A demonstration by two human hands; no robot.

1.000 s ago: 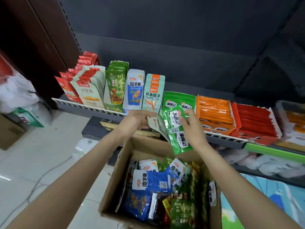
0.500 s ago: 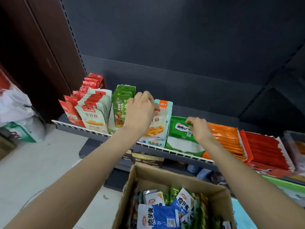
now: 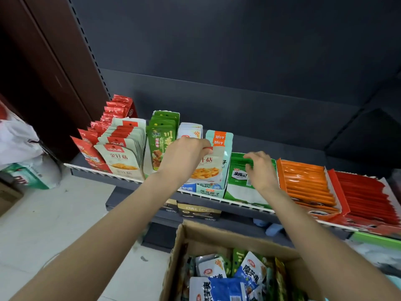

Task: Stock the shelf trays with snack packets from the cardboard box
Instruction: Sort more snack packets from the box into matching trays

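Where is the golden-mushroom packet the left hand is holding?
Head view, centre: the left hand pinches the mushroom packet upright before the pale teal tray, left of the green packets.

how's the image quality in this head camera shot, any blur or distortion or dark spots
Head view: wide-angle bending curves the shelf edge and stretches both forearms; the left hand and right hand look slightly soft; the back panel above the shelf is dim; the cardboard box is cropped at the bottom; no strong glare on the packets.

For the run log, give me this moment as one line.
left hand: holding mushroom packet | right hand: on green packets | cardboard box: still stocked
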